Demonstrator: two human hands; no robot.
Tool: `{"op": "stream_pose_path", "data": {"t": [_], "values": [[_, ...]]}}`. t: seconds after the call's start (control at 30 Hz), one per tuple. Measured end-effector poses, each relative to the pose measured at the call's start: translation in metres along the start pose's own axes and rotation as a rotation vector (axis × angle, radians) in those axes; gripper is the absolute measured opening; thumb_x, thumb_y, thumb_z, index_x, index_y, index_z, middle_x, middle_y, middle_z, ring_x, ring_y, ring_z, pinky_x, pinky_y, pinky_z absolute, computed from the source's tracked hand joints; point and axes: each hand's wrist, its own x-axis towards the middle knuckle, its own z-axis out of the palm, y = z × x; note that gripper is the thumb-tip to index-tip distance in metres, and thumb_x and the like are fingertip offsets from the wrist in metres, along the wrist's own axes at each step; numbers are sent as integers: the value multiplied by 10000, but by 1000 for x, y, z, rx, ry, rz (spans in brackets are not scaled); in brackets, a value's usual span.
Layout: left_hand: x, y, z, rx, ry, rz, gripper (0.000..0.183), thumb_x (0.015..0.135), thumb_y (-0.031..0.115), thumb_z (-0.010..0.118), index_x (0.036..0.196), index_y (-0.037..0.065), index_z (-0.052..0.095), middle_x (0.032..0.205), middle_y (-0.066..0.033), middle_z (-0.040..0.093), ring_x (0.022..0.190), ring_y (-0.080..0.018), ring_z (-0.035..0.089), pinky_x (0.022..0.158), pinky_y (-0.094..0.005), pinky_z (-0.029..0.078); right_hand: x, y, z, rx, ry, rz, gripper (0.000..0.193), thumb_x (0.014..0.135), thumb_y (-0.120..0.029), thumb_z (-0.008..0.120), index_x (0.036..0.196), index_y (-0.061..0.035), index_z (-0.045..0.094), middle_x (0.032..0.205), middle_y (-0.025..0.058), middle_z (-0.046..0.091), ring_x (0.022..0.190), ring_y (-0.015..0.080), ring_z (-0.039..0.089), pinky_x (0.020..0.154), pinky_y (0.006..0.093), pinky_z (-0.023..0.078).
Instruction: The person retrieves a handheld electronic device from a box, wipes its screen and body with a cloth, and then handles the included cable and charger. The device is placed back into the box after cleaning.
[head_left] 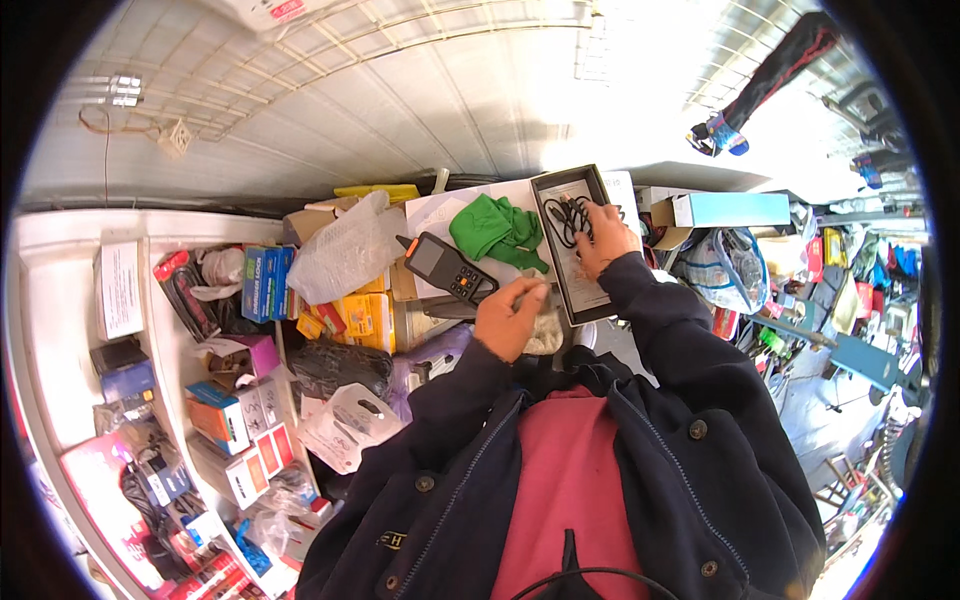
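Note:
My right hand [608, 243] reaches into an open black box [588, 301], its fingers closed on a coiled black cable [567, 222]. The box stands tilted on a white surface, and a pale printed sheet or inner face shows beneath the cable. My left hand [512, 318] is held just left of the box with fingers curled together; whatever they may pinch is hidden. Close to it lies a dark grey handheld device [447, 266] with a screen, several buttons and an orange-tipped top. Behind the device and beside the box is a crumpled green cloth [495, 232].
A clear plastic bag [343, 250] and yellow boxes [366, 322] crowd the left. White shelves [165, 300] packed with boxed goods run down that side. To the right are a light-blue box [738, 209] and a filled clear bag [728, 270]. A wire grid [300, 60] hangs along the wall.

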Motion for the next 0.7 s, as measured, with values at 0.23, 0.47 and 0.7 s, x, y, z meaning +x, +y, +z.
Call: {"op": "stream_pose_path", "data": {"t": [0.23, 0.47, 0.7], "values": [[24, -5, 30, 390, -4, 142, 274, 925, 304, 667, 1086, 85, 631, 924, -172, 703, 846, -412, 675, 729, -490, 518, 21, 13, -26, -252, -30, 147, 381, 902, -354, 628, 1181, -113, 722, 1000, 194, 746, 958, 382, 710, 865, 496, 539], [43, -15, 36, 424, -27, 60, 225, 931, 286, 668, 990, 77, 608, 790, -168, 691, 759, -401, 670, 669, -491, 493, 59, 12, -32, -442, -164, 185, 337, 862, -380, 663, 913, -68, 781, 940, 214, 744, 917, 405, 717, 840, 496, 561], [46, -18, 41, 394, 34, 100, 232, 940, 295, 656, 977, 75, 596, 755, -165, 684, 712, -406, 662, 655, -500, 490, 63, 21, -29, -447, -208, 97, 326, 813, -346, 680, 902, -43, 760, 875, 222, 732, 896, 406, 715, 816, 486, 566]]}}
